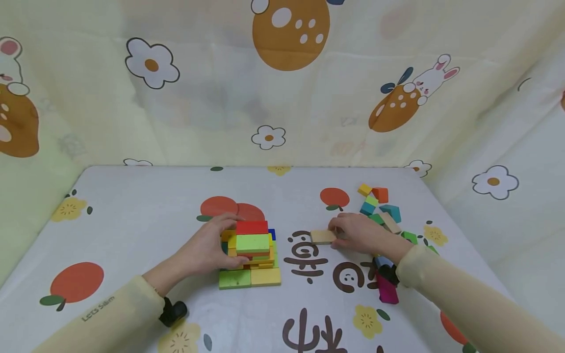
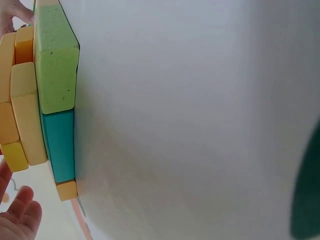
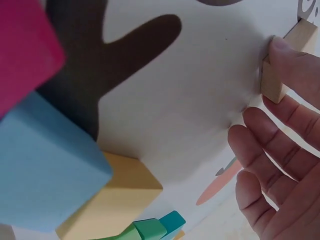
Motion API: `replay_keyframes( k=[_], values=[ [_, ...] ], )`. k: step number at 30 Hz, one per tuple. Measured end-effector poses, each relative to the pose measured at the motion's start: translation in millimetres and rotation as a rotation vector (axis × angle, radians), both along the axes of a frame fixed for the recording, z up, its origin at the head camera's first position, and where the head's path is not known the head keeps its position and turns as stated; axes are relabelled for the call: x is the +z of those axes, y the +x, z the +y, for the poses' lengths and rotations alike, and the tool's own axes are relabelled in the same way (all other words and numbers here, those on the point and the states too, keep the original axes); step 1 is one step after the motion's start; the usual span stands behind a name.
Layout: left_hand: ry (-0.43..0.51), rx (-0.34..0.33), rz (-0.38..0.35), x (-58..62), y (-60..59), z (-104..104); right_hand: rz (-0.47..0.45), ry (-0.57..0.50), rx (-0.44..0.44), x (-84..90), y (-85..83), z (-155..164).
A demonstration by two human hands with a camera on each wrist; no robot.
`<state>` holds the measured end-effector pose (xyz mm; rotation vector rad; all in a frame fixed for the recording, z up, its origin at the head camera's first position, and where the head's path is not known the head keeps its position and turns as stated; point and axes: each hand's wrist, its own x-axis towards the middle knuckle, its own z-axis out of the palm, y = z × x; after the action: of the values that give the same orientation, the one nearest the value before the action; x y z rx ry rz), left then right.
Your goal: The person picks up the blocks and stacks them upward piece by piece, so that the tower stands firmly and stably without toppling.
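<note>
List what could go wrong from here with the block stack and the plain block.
1. The left hand holds the side of the block stack, whose layers sit unevenly; a nudge may shift the red block on top.
2. The right hand pinches the plain wooden block only at its end, so it might slip or tilt when lifted.
3. The right sleeve lies close to the loose blocks and may scatter them.

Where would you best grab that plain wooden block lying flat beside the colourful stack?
Probably from above, by its two long sides: the plain wooden block lies flat and thin on the table. The right hand already pinches its right end.
</note>
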<state>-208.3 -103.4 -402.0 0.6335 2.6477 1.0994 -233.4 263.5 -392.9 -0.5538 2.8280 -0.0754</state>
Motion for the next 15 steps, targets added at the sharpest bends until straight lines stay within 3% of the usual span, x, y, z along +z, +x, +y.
replay_keyframes(
  k=[7,12,15],
  values=[
    [-0.014,0.01,-0.003,0.1,0.7,-3,0.006,-0.058,-0.019,4.3,0.5,-3],
    [-0.02,0.008,0.003,-1.1,0.6,-2,0.084,-0.259,0.055,30.3,3.6,-18],
    [-0.023,0.01,0.003,-1.8,-0.3,-1,0.142,-0.302,0.128,49.9,4.8,-43]
  ],
)
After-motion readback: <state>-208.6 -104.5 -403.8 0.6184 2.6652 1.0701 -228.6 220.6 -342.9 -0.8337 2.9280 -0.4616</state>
